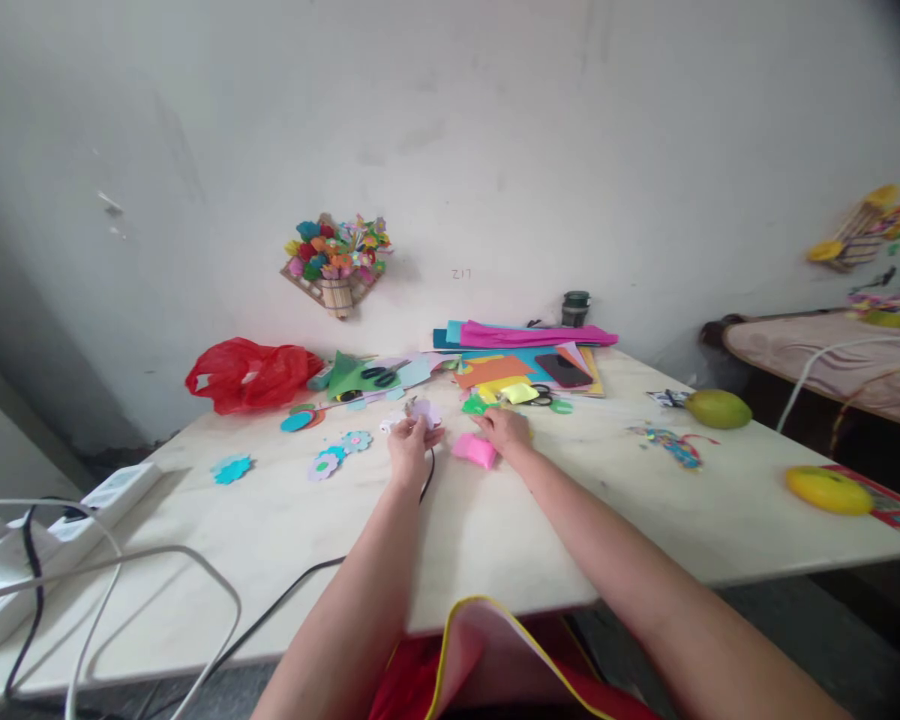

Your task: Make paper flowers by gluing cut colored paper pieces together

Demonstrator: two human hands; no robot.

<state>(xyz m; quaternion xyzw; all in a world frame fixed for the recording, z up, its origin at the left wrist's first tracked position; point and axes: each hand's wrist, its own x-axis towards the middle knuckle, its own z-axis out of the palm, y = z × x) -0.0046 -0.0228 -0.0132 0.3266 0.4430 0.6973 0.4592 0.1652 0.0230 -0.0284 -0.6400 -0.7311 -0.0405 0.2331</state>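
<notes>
My left hand [412, 448] is closed on a lavender paper flower [425, 412], held just above the table. A black cable runs down from beside that hand. My right hand [506, 430] has its fingertips pinched together at the near edge of a bright green piece [475, 404]; what lies between them is too small to make out. Just below the right fingers sits a shiny pink packet [475, 451]. Beyond this hand lies a yellow packet [519, 393] next to black-handled scissors [542, 396]. To the left rest layered paper flowers [324, 465] and a blue paper flower [232, 469].
Coloured sheets [495, 370], a phone [563, 370] and a dark jar [575, 309] are at the back. A red plastic bag [251, 375] sits back left. A power strip [82, 530] with loose cables occupies the left edge. Mango-like fruits [718, 409] lie right.
</notes>
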